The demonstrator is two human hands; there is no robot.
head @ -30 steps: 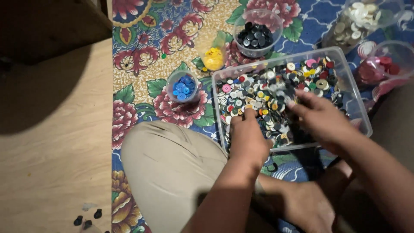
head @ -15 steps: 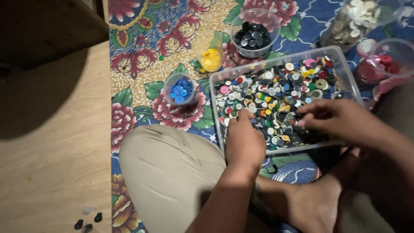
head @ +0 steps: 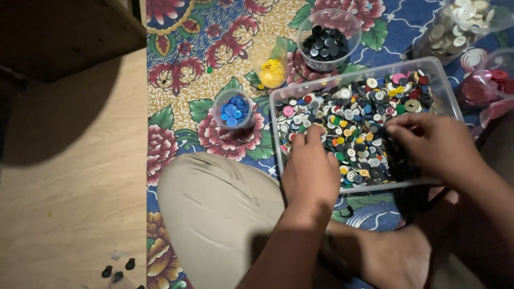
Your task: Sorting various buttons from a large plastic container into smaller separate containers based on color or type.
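Note:
A clear plastic tray (head: 447,91) full of mixed coloured buttons (head: 358,112) lies on a flowered mat. My left hand (head: 310,168) rests palm down on the tray's near left part, fingertips among the buttons. My right hand (head: 433,142) reaches in from the right, fingers curled and pinched over the buttons in the middle; whether it holds one is hidden. Around the tray stand small clear cups: blue buttons (head: 233,109), yellow buttons (head: 272,72), black buttons (head: 327,43).
White buttons fill a container (head: 460,21) at the top right, red ones another (head: 490,85) at the right edge. My bent knee in beige cloth (head: 214,214) and bare foot (head: 391,257) lie before the tray. Wooden floor (head: 64,187) at left holds a few black buttons (head: 118,267).
My right hand has slid from the tray's right side toward its middle. My left hand has stayed at the near left of the tray, shifting only slightly.

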